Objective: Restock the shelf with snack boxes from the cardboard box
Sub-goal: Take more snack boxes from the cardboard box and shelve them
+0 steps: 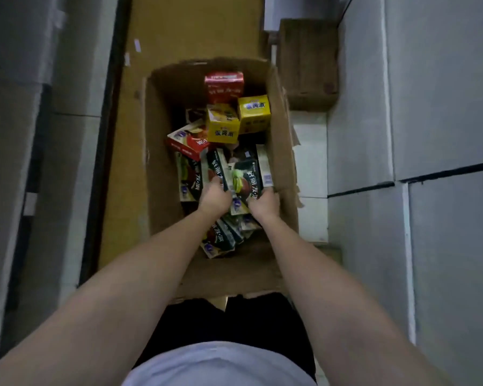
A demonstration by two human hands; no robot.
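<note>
An open cardboard box [156,168] stands on the floor below me, holding several snack boxes. Both my hands reach into it. My left hand [215,197] grips the near end of a dark green snack box [214,165]. My right hand [264,203] grips the near end of another dark green snack box [248,174] beside it. More dark green boxes [221,238] lie under my wrists. Two yellow boxes [223,126] [254,112] and a red box [224,86] stand at the far end. A red and white box [188,142] lies tilted at the left.
A brown cardboard sheet [190,29] lies on the floor beyond and left of the box. A dark wooden crate [308,62] stands at the far right. Grey panels [444,107] rise on the right and grey surfaces [25,135] on the left, leaving a narrow aisle.
</note>
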